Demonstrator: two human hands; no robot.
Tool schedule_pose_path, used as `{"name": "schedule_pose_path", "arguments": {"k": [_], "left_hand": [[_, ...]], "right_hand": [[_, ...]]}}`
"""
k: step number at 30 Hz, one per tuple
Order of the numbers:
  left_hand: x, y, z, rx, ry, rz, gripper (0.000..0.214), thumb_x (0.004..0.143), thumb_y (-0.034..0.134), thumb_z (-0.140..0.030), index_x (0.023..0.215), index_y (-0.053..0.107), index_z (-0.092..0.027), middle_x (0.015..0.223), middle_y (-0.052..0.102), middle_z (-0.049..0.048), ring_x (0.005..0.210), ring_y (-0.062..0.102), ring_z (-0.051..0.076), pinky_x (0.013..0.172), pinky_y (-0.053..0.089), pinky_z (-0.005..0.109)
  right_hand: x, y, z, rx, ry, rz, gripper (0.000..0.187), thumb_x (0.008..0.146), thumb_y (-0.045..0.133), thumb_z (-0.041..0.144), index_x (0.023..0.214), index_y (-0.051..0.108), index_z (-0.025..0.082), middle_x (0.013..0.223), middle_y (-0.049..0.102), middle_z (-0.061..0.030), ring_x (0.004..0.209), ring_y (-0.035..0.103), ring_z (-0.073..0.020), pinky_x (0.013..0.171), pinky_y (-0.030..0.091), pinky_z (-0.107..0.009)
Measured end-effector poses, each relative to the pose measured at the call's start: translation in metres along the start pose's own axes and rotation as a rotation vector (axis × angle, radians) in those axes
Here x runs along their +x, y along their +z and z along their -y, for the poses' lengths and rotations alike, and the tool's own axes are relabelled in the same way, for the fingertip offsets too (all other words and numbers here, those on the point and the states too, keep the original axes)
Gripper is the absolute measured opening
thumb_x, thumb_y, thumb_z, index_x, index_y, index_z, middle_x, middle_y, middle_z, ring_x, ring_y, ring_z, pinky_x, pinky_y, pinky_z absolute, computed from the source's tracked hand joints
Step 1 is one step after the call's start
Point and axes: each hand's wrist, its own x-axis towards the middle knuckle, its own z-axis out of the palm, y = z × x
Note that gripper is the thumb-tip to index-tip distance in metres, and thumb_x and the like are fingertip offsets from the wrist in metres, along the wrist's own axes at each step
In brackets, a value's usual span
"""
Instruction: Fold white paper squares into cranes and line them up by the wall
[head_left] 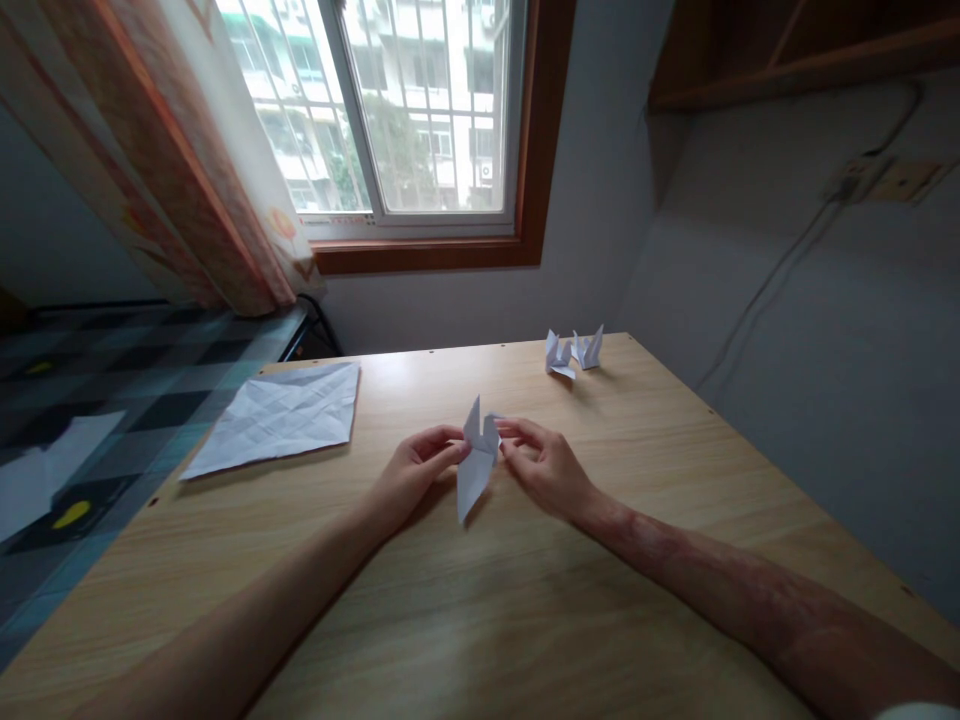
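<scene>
A white folded paper crane point(475, 470) is held just above the middle of the wooden table, one wing pointing down toward me. My left hand point(429, 460) pinches its left side between thumb and fingers. At the other side, the fingertips of my right hand point(538, 462) close on the crane's right end. The fingertips partly cover the folds there. Two more folded paper cranes point(559, 354) stand close together near the table's far right corner, beyond my right hand.
A creased paper sheet point(281, 418) lies at the table's point(420, 620) far left. Left of the table is a bed with a checked cover point(142, 350) and loose white paper point(56, 465). A window point(442, 110), wall shelf point(810, 60) and plugged-in cord point(780, 270) surround the table.
</scene>
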Motion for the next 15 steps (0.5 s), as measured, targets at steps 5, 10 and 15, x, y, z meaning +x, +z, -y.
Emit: {"name": "schedule_pose_path", "arguments": {"k": [5, 10, 15], "left_hand": [[0.0029, 0.0023, 0.0029, 0.092, 0.069, -0.007, 0.035, 0.086, 0.092, -0.046, 0.107, 0.084, -0.018, 0.107, 0.085, 0.01, 0.102, 0.079, 0.027, 0.093, 0.061, 0.036], [0.0032, 0.002, 0.0021, 0.237, 0.133, 0.004, 0.031, 0.095, 0.081, -0.043, 0.114, 0.084, -0.019, 0.118, 0.085, 0.0113, 0.113, 0.077, 0.03, 0.103, 0.059, 0.041], [0.002, 0.0028, 0.0014, 0.329, 0.213, 0.028, 0.028, 0.097, 0.075, -0.035, 0.119, 0.085, -0.02, 0.128, 0.083, 0.0111, 0.125, 0.074, 0.031, 0.119, 0.053, 0.046]], "right_hand": [[-0.001, -0.0003, 0.0015, 0.045, -0.069, 0.037, 0.042, 0.097, 0.071, 0.025, 0.14, 0.068, 0.026, 0.135, 0.078, -0.0085, 0.106, 0.077, -0.0212, 0.098, 0.062, -0.038], [-0.0026, 0.0009, 0.0063, 0.074, -0.106, 0.042, 0.021, 0.098, 0.073, 0.026, 0.119, 0.076, 0.025, 0.125, 0.078, -0.0067, 0.108, 0.077, -0.0223, 0.097, 0.064, -0.038], [-0.0001, 0.0026, -0.0002, 0.126, -0.118, 0.028, 0.012, 0.097, 0.072, 0.024, 0.108, 0.078, 0.025, 0.12, 0.079, -0.0052, 0.117, 0.076, -0.023, 0.111, 0.061, -0.042]]}}
